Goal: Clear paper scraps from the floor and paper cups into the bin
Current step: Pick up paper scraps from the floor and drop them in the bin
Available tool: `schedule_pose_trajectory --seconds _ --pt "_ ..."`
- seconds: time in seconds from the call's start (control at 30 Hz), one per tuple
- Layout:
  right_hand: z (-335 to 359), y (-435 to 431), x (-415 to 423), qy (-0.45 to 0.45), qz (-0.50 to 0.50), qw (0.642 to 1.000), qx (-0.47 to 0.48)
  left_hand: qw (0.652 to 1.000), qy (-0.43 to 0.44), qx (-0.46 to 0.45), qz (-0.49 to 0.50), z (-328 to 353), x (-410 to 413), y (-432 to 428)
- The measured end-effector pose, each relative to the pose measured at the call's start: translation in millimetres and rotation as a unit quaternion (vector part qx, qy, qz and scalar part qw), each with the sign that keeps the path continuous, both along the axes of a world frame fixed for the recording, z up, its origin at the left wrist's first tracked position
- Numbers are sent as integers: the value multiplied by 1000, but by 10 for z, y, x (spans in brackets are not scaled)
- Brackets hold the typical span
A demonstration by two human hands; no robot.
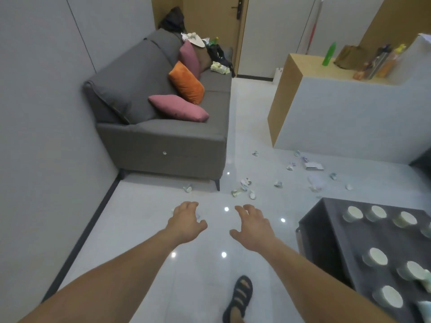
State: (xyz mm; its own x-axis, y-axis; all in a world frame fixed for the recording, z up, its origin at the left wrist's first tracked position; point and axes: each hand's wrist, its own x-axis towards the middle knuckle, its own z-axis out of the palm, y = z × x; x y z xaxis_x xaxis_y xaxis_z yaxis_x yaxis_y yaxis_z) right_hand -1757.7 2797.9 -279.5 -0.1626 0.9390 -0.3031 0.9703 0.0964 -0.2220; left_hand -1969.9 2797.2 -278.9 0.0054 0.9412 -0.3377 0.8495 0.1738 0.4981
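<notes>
In the head view, the left hand (186,221) and right hand (253,226) are held out over the floor (144,264), fingers loosely spread, with nothing held. Scraps (242,186) are scattered on the floor beyond them, near the sofa (163,141). Cups (376,256) are stood on the dark bench (326,229).

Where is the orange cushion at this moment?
In the head view, the orange cushion leans against the backrest of the grey sofa, left of centre, between the near pink cushion and the far pink cushion.
</notes>
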Motion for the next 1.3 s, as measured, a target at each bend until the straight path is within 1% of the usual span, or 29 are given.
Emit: schedule_pose_trajectory --seconds 0.27,0.37,0.47,0.63,0.8,0.9,1.0,1.13,1.23,1.3 --pt "-225 1709 -76 16 85 996 -22 995 9 -41 91 -149 -49 1163" --pt "-270 2236 -143 6 127 992 -27 989 -3 -49 140 -222 -124 1491" --pt "-345 2643 -308 -7 162 985 -53 979 -18 -72 187 -339 -254 1746" --pt "-650 3270 -760 -31 219 971 -95 968 -47 -92 231 -672 -603 2290" --pt "-1130 3848 -1254 -42 234 961 -141 953 -82 -142 254 -1209 -1010 2847" --pt "-1618 4198 -1511 -43 245 954 -167 939 -99 -176 278 -1634 -1211 3112" --pt "-2303 4498 -1759 -51 258 944 -200 922 -105 -199 314 -2216 -1392 3325" --pt "-3541 4795 -1999 -79 307 920 -231 899 -102 -236 355 -3259 -1528 3564" --pt "-4574 4944 -2090 -104 364 891 -248 884 -113 -251 378 -4157 -1531 3672" --pt "-5228 4996 -2096 -124 408 872 -239 874 -121 -263 390 -4777 -1495 3674"
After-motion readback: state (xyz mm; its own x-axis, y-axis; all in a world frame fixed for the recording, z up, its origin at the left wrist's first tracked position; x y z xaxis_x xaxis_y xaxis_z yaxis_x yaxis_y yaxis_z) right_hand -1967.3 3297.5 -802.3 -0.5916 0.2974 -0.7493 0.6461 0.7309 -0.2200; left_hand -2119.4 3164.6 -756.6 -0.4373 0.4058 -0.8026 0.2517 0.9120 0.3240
